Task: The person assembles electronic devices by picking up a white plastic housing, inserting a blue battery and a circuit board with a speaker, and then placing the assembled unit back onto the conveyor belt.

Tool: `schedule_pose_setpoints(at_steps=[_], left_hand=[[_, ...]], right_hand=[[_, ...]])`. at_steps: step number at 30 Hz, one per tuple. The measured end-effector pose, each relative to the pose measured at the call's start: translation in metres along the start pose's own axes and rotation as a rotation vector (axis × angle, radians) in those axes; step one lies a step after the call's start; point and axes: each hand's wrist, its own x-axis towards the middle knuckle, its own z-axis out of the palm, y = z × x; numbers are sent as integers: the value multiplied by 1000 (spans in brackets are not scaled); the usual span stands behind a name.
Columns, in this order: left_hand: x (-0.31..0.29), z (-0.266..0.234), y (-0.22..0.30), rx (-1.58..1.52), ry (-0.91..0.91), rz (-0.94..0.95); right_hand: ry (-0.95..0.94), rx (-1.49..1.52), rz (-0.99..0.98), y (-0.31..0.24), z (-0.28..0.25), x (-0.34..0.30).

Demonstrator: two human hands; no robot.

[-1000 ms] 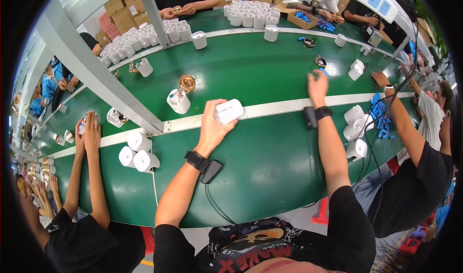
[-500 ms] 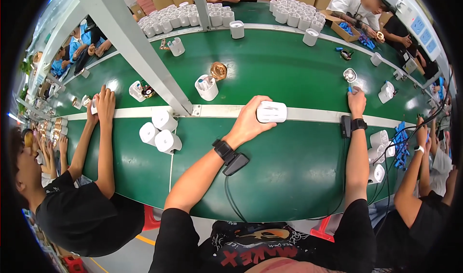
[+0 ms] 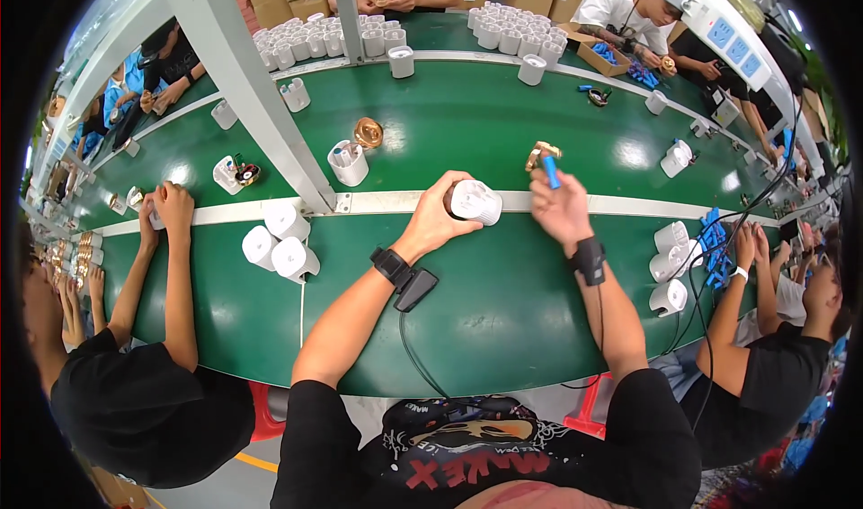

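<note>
My left hand (image 3: 433, 214) is closed around a white ribbed plastic housing (image 3: 476, 203), held tilted above the table's pale metal strip. My right hand (image 3: 559, 208), a little blurred, pinches a blue cylindrical battery (image 3: 550, 172). Just beyond it is a gold-coloured part (image 3: 539, 154), which seems to hang together with the battery; the join is hidden. The two hands are apart, with a short gap between them. Left of my left hand, a white housing with parts inside (image 3: 347, 162) stands upright beside a round gold-coloured cap (image 3: 368, 132).
Three white housings (image 3: 286, 239) stand together at the left. More housings (image 3: 670, 262) and a heap of blue batteries (image 3: 715, 248) lie at the right, near black cables. A metal post (image 3: 261, 105) rises left of centre. Co-workers sit on both sides and opposite.
My right hand has come back left and nearer the housing, bringing the blue battery and gold-coloured part off the far table. The housing in my left hand has turned, showing its ribbed side.
</note>
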Motion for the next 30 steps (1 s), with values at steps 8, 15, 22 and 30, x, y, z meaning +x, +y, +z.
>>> schedule_pose_setpoints(at_steps=[8,15,22,30], left_hand=[[-1,-1,4,299,-161,38],[-6,3,16,330,-198,59],[-4,5,16,295,-184,64],[-6,12,16,328,-184,141]], right_hand=[[283,-673,-268,69,24,-18],[263,-1044,-822,69,21,-15],[147,-1328,-953,62,27,-16],[58,-1504,-994,64,33,-17]])
